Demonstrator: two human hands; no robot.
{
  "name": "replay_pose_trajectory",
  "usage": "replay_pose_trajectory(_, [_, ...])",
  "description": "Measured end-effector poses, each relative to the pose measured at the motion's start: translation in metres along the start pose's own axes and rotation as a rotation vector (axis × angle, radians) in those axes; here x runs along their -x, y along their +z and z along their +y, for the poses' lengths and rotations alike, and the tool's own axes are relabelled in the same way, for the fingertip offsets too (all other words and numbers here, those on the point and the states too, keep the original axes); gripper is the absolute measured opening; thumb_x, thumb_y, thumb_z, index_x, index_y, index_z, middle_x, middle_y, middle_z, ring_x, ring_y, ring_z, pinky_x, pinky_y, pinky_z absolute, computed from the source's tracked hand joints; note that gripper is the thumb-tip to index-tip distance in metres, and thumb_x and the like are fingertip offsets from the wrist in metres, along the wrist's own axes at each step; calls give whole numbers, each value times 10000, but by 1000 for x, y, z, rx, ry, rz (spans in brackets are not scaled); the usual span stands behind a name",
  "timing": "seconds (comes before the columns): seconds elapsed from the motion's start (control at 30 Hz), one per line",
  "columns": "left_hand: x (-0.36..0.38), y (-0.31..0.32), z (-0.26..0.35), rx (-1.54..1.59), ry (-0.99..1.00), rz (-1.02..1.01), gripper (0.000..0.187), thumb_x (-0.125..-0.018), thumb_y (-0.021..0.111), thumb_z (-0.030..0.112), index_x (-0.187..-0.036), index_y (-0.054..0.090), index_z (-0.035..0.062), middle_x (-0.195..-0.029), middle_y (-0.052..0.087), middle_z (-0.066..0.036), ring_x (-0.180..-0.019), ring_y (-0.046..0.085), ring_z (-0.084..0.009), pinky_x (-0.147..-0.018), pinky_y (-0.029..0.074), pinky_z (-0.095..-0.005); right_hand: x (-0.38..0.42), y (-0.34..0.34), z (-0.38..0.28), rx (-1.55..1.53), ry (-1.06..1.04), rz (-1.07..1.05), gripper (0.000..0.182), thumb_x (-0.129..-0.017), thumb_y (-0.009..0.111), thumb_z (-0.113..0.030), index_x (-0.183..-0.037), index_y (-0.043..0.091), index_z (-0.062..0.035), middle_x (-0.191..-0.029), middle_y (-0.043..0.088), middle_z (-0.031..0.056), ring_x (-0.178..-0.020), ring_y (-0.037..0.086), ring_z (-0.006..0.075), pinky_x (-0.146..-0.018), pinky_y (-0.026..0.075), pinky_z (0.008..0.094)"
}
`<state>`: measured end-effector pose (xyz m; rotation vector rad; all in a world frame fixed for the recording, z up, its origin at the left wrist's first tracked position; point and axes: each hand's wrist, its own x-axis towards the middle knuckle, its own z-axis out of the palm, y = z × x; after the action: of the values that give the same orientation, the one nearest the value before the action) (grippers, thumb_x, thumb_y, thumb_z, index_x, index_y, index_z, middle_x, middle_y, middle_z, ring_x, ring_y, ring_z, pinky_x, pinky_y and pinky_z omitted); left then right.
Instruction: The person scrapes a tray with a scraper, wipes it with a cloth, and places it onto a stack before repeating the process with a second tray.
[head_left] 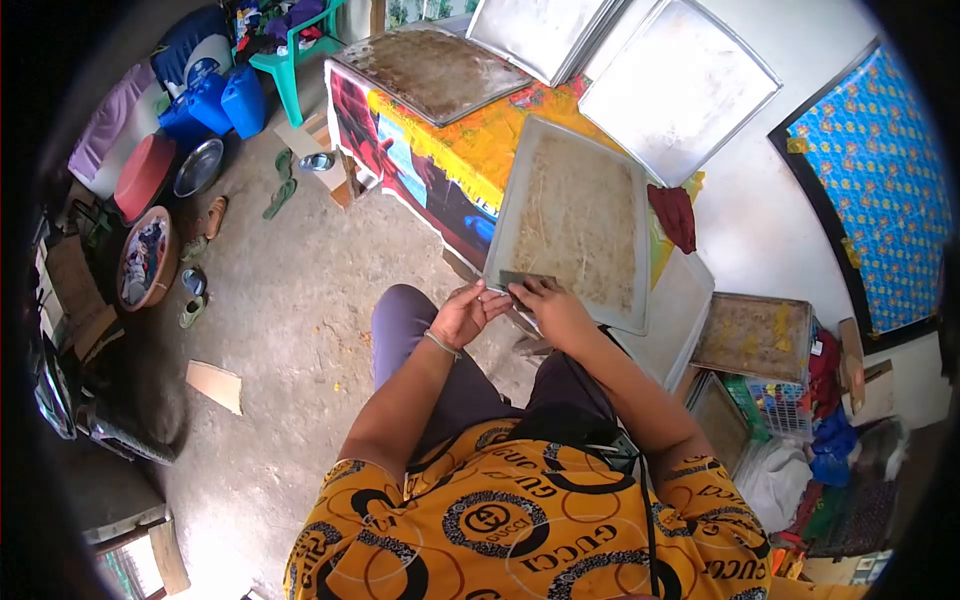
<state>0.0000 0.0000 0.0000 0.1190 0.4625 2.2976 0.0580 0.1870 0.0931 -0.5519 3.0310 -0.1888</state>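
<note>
While the right hand (pixel 553 314) grips a dark scraper (pixel 527 280) at the tray's near-left corner, a low, even blade should spare the metal | left hand (pixel 468 312) loosely open beside it, rim contact unclear | and the tray (pixel 580 215), on the table's (pixel 450 150) near side, shows brown stains, pale scratches, grey rim!

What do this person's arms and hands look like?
The short sleeves are orange with black printed patterns. The left hand wears no glove, and a thin pale bracelet circles its wrist; the right hand is gloveless too, with no bracelet showing.
</note>
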Motion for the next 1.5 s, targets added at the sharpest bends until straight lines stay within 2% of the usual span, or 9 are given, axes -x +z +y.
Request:
replay_pose_trajectory(0.2, [1, 6, 2, 41, 1, 53, 260, -943, 515, 252, -990, 607, 13, -948, 669, -134, -965, 630, -268, -914, 462, -414, 4, -5, -16, 3, -17, 36, 485, -807, 508, -79, -1289, 492, -133, -1256, 536, 170, -1101, 529, 385, -893, 464, 427])
replay_pose_trajectory(0.5, [-5, 0, 3, 64, -52, -8, 368, -927, 518, 210, -1175, 518, -61, -1170, 585, -223, -1113, 560, -342, -1042, 371, -462, -67, -4, 51, -50, 95, 197, 492, -795, 496, -59, -1280, 501, -142, -1165, 578, 163, -995, 576, 384, -857, 483, 446])
replay_pose_trajectory(0.6, [-2, -3, 1, 50, -46, -18, 361, -937, 505, 204, -1184, 509, -60, -1174, 579, -222, -1116, 559, -333, -1031, 385, -451, -63, -22, 37, -28, 204, -24, 501, -781, 516, -49, -1275, 508, -136, -1187, 565, 170, -1002, 574, 381, -857, 481, 449])
replay_pose_trajectory(0.8, [-10, -34, -4, 87, -53, -46, 338, -942, 499, 210, -1176, 525, -32, -1094, 626, -201, -1052, 599, -311, -992, 416, -438, -13, 2, -10, 50, -76, 171, 542, -742, 546, -6, -1264, 536, -149, -1174, 567, 190, -964, 595, 371, -802, 493, 448])
replay_pose_trajectory(0.97, [-15, -7, 4, 47, -6, -3, 383, -949, 479, 263, -1198, 508, -27, -1152, 603, -204, -1084, 581, -312, -1021, 389, -432, -80, -10, 48, -122, 138, 9, 522, -770, 508, -19, -1263, 548, -186, -1209, 560, 156, -877, 629, 348, -747, 513, 443])
replay_pose_trajectory(1.07, [-12, -10, 3, 41, 22, -5, 380, -944, 491, 251, -1202, 507, -29, -1170, 593, -197, -1112, 563, -314, -1030, 378, -439, -92, -27, 45, -140, 253, -84, 514, -773, 492, -21, -1266, 537, -159, -1179, 568, 172, -901, 614, 364, -762, 506, 447])
replay_pose_trajectory(1.3, [-10, -34, 0, 153, -20, -141, 302, -944, 495, 215, -1141, 546, -8, -1077, 640, -161, -1053, 601, -306, -997, 411, -440, -17, -2, -18, -2, -38, 73, 503, -768, 518, -43, -1268, 502, -97, -1181, 555, 187, -1026, 555, 389, -851, 477, 447])
replay_pose_trajectory(1.4, [-9, -25, 2, 125, -18, -4, 229, -926, 541, 196, -1043, 580, 3, -963, 665, -153, -984, 633, -296, -931, 460, -421, -14, 1, -21, 33, -13, 68, 504, -773, 535, -60, -1274, 495, -97, -1210, 527, 201, -1054, 539, 382, -876, 464, 452])
replay_pose_trajectory(1.5, [-10, -3, 7, 57, 7, 26, 257, -934, 523, 208, -1069, 570, -5, -1009, 656, -163, -994, 627, -300, -945, 451, -417, -44, -7, -8, 29, 106, 91, 490, -788, 507, -45, -1276, 494, -94, -1201, 540, 219, -1039, 550, 402, -864, 469, 458])
